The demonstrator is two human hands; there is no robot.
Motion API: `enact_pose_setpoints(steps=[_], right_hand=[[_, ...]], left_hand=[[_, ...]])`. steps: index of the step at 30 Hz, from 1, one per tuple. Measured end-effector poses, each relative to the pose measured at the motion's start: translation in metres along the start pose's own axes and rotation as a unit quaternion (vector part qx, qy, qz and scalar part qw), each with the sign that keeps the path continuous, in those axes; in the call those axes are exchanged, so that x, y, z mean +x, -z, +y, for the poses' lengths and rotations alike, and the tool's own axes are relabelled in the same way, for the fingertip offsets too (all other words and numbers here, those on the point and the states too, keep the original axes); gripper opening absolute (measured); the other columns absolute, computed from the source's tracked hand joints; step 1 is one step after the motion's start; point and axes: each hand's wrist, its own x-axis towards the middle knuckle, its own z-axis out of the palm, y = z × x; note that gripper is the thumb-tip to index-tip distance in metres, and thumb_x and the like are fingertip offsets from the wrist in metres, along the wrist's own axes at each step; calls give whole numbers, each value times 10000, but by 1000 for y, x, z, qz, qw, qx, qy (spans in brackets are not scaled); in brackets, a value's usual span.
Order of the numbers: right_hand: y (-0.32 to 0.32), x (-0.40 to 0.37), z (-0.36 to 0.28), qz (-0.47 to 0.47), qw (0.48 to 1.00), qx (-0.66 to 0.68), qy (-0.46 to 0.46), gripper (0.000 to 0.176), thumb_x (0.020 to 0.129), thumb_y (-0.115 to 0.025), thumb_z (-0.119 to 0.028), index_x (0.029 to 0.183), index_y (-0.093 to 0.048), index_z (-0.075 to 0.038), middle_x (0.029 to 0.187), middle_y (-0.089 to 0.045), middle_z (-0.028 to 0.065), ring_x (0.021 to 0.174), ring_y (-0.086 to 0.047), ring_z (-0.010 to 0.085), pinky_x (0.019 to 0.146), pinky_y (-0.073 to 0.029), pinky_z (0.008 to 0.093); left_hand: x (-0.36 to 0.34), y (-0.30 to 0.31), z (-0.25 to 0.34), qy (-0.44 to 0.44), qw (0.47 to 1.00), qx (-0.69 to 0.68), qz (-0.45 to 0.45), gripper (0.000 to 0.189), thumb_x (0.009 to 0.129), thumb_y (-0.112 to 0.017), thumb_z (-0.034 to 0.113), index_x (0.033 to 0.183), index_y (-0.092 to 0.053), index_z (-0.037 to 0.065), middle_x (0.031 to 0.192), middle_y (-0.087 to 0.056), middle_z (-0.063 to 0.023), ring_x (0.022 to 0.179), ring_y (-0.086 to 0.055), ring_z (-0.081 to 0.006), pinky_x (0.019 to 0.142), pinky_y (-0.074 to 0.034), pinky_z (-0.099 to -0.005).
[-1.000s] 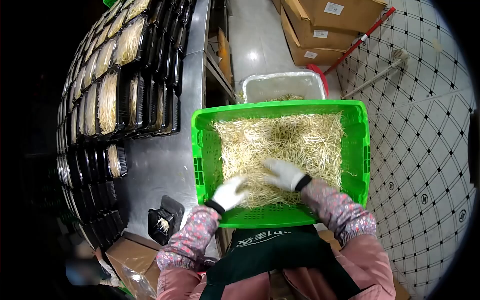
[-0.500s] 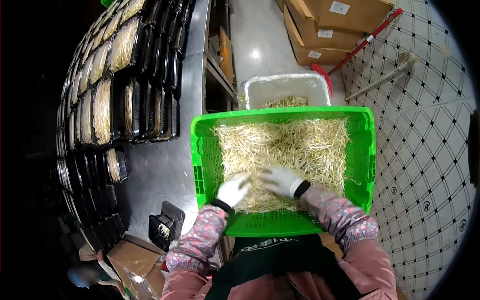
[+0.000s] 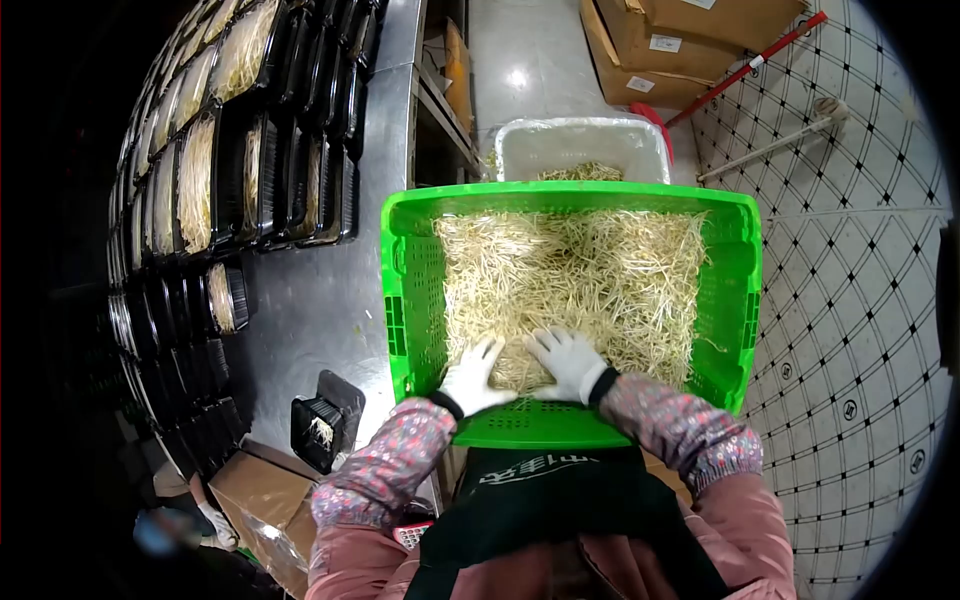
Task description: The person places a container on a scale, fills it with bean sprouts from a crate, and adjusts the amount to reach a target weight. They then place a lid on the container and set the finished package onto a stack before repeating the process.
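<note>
A green plastic crate (image 3: 570, 196) stands in front of me, filled with pale bean sprouts (image 3: 590, 280). My left hand (image 3: 476, 380), in a white glove, rests on the sprouts near the crate's front left, fingers spread. Beside it, my right hand (image 3: 568, 366), gloved the same way, lies on the sprouts with its fingers apart. Both palms face down, thumbs pointing toward each other across a small gap. Neither hand has closed round any sprouts that I can see.
Black trays of sprouts (image 3: 197, 180) stand in stacks on the steel table (image 3: 300, 300) at left. Near its front is an open black tray (image 3: 320, 425). A white bin (image 3: 590, 145) sits beyond the crate, with cardboard boxes (image 3: 660, 60) behind. Another person's hand (image 3: 218, 525) shows lower left.
My hands were blurred by motion over the sprouts; now they rest flat with fingers spread. The view has shifted slightly, so the crate sits a little higher.
</note>
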Motion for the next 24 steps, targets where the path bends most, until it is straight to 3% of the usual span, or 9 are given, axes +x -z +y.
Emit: enact_pose_setpoints(steps=[6, 9, 12, 15, 16, 19, 20, 23, 24], right_hand=[[-2, 2, -8, 22, 994, -94, -52, 1169, 641, -834, -395, 1543, -121, -181, 1543, -249, 191, 1425, -235, 404, 1124, -238, 581], [-8, 39, 24, 48, 998, -21, -38, 1045, 662, -807, -251, 1512, -209, -139, 1480, -322, 235, 1338, -358, 405, 1037, -360, 573], [11, 68, 50, -104, 988, 94, -71, 965, 653, -803, -249, 1467, -304, -114, 1452, -381, 194, 1322, -404, 329, 1019, -391, 547], [11, 59, 40, -7, 998, -47, -47, 1042, 627, -839, -296, 1481, -271, -115, 1468, -367, 177, 1339, -386, 337, 1026, -394, 523], [9, 51, 32, 47, 993, -98, -54, 1131, 586, -871, -354, 1494, -236, -121, 1487, -344, 167, 1357, -365, 344, 1040, -387, 506], [0, 54, 21, 52, 989, -98, -97, 1200, 557, -901, -364, 1506, -202, -139, 1467, -353, 138, 1338, -383, 346, 981, -431, 522], [0, 53, 21, 60, 992, -53, -102, 1015, 651, -838, -267, 1478, -268, -118, 1409, -440, 158, 1254, -477, 343, 922, -475, 507], [-26, 75, 44, -15, 993, 30, -111, 870, 696, -763, -230, 1453, -340, -153, 1276, -552, 139, 1116, -563, 329, 841, -514, 472], [-23, 64, 46, 58, 992, 43, -100, 630, 733, -679, -173, 1335, -496, -148, 1113, -647, 130, 982, -633, 309, 806, -536, 426]], left_hand=[[13, 1, 11, 67, 991, 107, -36, 1380, 504, -900, 446, 1545, -42, 160, 1589, -76, -175, 1439, -103, -463, 1048, -196, -741], [50, -13, -7, 77, 987, 128, 56, 1271, 560, -883, 352, 1542, -95, 186, 1520, -246, -180, 1325, -340, -469, 984, -413, -593], [61, 7, -10, 111, 993, 4, 27, 1008, 656, -809, 204, 1497, -254, 160, 1252, -481, -173, 1177, -492, -361, 938, -474, -472], [55, 14, -16, 94, 995, -2, 24, 954, 683, -773, 160, 1491, -266, 141, 1298, -474, -170, 1186, -490, -351, 934, -475, -473], [49, 7, -14, 52, 991, 44, 113, 983, 670, -792, 183, 1493, -258, 126, 1335, -459, -170, 1205, -482, -358, 945, -473, -465], [51, -1, -6, 107, 983, 47, 143, 998, 657, -812, 218, 1486, -266, 119, 1361, -449, -178, 1215, -485, -358, 933, -487, -461], [55, -1, -5, 130, 983, 37, 122, 995, 654, -816, 233, 1480, -275, 113, 1356, -458, -185, 1200, -504, -361, 926, -493, -458], [71, -11, -23, 176, 982, 0, 66, 874, 666, -801, 237, 1418, -380, 90, 1293, -525, -208, 1115, -580, -369, 902, -508, -444], [71, -12, -27, 172, 981, -34, 83, 601, 661, -786, 192, 1207, -562, 76, 1100, -632, -227, 1024, -626, -358, 902, -502, -414]])
